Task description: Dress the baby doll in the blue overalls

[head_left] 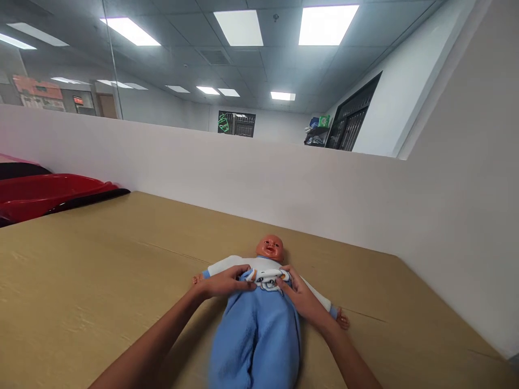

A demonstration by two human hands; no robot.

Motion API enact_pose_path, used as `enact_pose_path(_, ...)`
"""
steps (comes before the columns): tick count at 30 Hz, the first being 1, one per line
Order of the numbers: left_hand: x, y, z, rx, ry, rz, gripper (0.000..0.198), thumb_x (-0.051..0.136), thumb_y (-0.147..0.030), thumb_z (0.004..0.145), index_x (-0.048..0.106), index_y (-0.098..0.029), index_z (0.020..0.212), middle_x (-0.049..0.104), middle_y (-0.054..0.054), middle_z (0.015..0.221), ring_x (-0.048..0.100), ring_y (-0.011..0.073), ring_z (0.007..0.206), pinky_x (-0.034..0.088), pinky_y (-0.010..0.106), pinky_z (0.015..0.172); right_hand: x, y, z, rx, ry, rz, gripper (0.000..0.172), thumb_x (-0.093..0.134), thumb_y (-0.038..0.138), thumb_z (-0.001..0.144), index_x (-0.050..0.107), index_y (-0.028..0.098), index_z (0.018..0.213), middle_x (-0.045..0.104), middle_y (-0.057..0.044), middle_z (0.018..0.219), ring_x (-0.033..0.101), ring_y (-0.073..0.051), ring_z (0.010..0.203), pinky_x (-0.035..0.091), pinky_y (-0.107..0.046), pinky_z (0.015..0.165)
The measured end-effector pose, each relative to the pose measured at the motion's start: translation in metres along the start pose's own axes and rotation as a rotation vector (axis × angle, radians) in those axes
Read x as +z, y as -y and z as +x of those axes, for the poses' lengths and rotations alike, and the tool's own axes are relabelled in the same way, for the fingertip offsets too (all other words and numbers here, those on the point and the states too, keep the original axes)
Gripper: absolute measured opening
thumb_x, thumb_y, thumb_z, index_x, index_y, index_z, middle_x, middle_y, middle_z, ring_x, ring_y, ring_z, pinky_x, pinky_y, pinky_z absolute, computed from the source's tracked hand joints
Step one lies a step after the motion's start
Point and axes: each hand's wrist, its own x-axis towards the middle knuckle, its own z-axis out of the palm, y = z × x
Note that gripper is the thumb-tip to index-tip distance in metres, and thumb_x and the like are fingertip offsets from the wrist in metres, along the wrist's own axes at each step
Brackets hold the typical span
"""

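Blue-and-white printed cloth (267, 279) is lying bunched between my left hand (232, 281) and my right hand (299, 296). Left: thumb and fingers are bending toward each other, leaving little gap, and are pinching one end of the cloth. Right: thumb and forefinger are gripping the other end in similar fashion. Whether this piece is belonging to the top or the trousers, I cannot tell.

Below my grip, the doll (270, 248) is lying face up, arms spreading to both sides, wearing a white top (227, 264) and blue trousers (256, 329). Its legs are pointing toward me; its head is pointing toward a white wall (251, 178). The tan surface (121, 275) is supporting it. Farther left, a red plastic tub (52, 190) is sitting near the surface's edge. Above the wall, ceiling panels (239, 28) are glowing.
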Motion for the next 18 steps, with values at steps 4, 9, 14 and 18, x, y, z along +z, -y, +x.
enact_pose_path(4, -0.004, 0.009, 0.008, -0.025, 0.014, -0.114, 0.053, 0.068, -0.065, 0.088, 0.068, -0.020, 0.116, 0.066, 0.003, 0.113, 0.059, 0.0244, 0.108, 0.047, 0.031, 0.097, 0.002, -0.014, 0.012, 0.044, -0.140, -0.076, 0.049, 0.054, 0.067, 0.094, 0.061, 0.022, 0.113, 0.066, -0.001, 0.081, 0.058, -0.022, 0.074, 0.047, -0.032, 0.071)
enact_pose_path(9, 0.002, 0.034, 0.009, -0.078, -0.114, -0.107, 0.056, 0.074, -0.068, 0.082, 0.068, -0.015, 0.100, 0.058, 0.000, 0.091, 0.052, 0.0195, 0.086, 0.041, 0.029, 0.079, 0.000, -0.031, 0.015, 0.141, -0.138, -0.078, 0.050, 0.066, 0.069, 0.084, 0.070, 0.020, 0.080, 0.071, -0.006, 0.075, 0.060, -0.025, 0.074, 0.048, -0.035, 0.071)
enact_pose_path(14, 0.013, 0.041, -0.008, -0.104, -0.155, -0.112, 0.055, 0.070, -0.071, 0.085, 0.068, -0.016, 0.088, 0.060, 0.001, 0.084, 0.053, 0.0205, 0.082, 0.040, 0.031, 0.076, -0.016, -0.037, -0.009, 0.208, 0.065, 0.103, 0.051, 0.073, 0.069, 0.079, 0.080, 0.019, 0.081, 0.080, -0.007, 0.091, 0.070, -0.030, 0.090, 0.057, -0.040, 0.085)
enact_pose_path(18, 0.021, 0.044, -0.020, -0.137, -0.187, -0.184, 0.058, 0.068, -0.071, 0.086, 0.073, -0.019, 0.109, 0.073, 0.009, 0.117, 0.061, 0.0329, 0.114, 0.048, 0.038, 0.100, -0.022, -0.051, -0.035, 0.270, -0.057, 0.209, 0.058, 0.081, 0.075, 0.069, 0.084, 0.020, 0.089, 0.082, -0.011, 0.102, 0.074, -0.037, 0.101, 0.059, -0.050, 0.098)
